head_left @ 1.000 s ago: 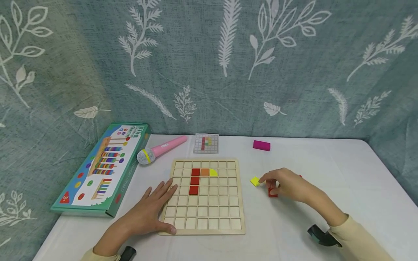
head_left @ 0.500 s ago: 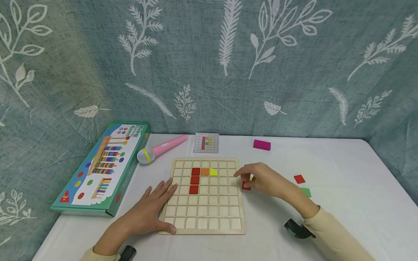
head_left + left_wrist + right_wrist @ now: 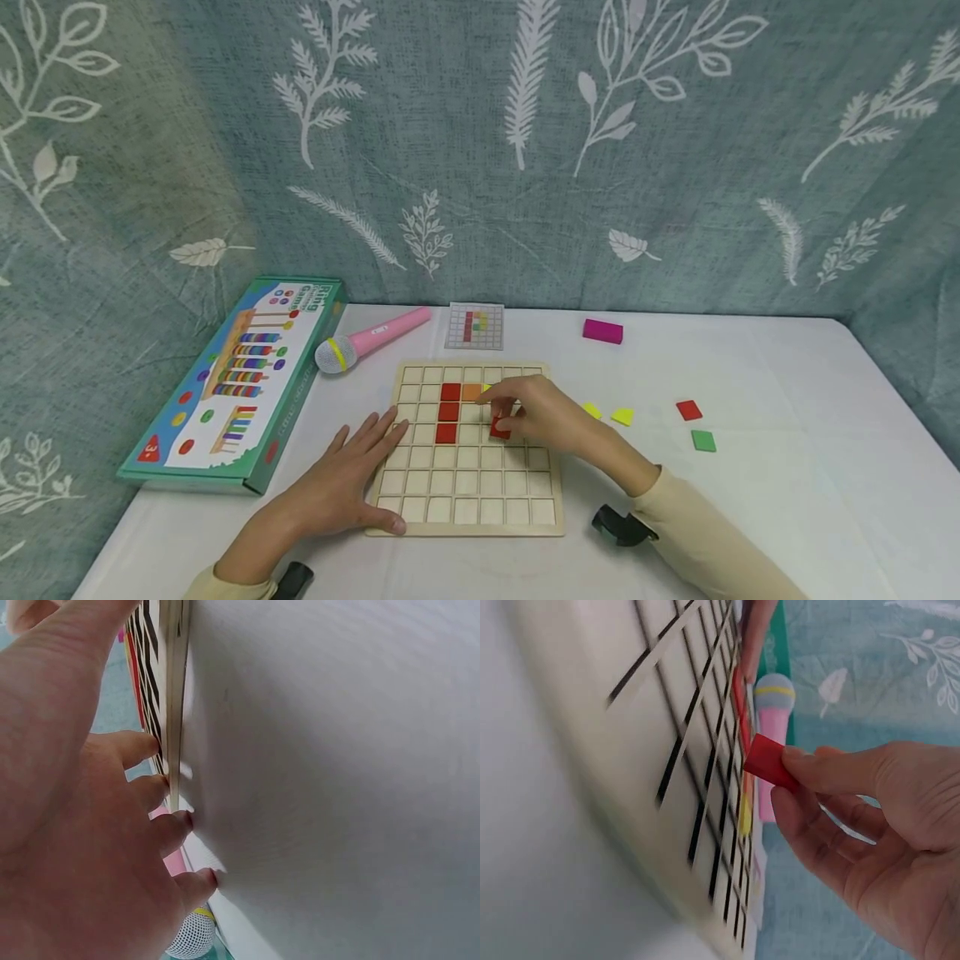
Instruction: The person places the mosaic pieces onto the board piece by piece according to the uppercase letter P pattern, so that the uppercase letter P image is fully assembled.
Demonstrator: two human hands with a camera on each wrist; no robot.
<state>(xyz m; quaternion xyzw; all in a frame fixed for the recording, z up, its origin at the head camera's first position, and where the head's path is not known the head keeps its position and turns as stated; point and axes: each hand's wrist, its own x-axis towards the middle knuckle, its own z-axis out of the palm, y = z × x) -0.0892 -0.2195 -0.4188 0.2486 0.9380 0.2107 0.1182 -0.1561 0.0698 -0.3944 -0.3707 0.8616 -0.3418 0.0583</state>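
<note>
Closest to the camera, the left hand (image 3: 341,487) lies flat with fingers spread, palm down on the table (image 3: 750,500), its fingertips and thumb resting on the left edge of the wooden grid board (image 3: 472,517); it isn't gripping anything, just pressing there. In the left wrist view you can see those fingertips (image 3: 180,825) lined up right along the board's rim. A bit further in, the right hand (image 3: 543,412) hovers over the middle of the board, pinching a small red square tile (image 3: 500,429) between thumb and fingers. The right wrist view shows it well: the red square tile (image 3: 769,761) is held by one corner, tilted, just above the grid cells and not yet seated in one. On the board behind it there's a column of three red tiles (image 3: 448,412), with an orange tile (image 3: 471,392) next to the top one and a yellow tile (image 3: 487,388) peeking out beside the fingers. Off to the right on the table sit two loose yellow pieces (image 3: 611,414), a loose red piece (image 3: 688,409) and a green piece (image 3: 702,441). Further back there's a pink toy microphone (image 3: 367,340), a pattern card (image 3: 474,326) and a magenta block (image 3: 602,332), plus a green game box (image 3: 240,383) on the left. Behind all that hangs a leaf-print curtain (image 3: 480,150).
</note>
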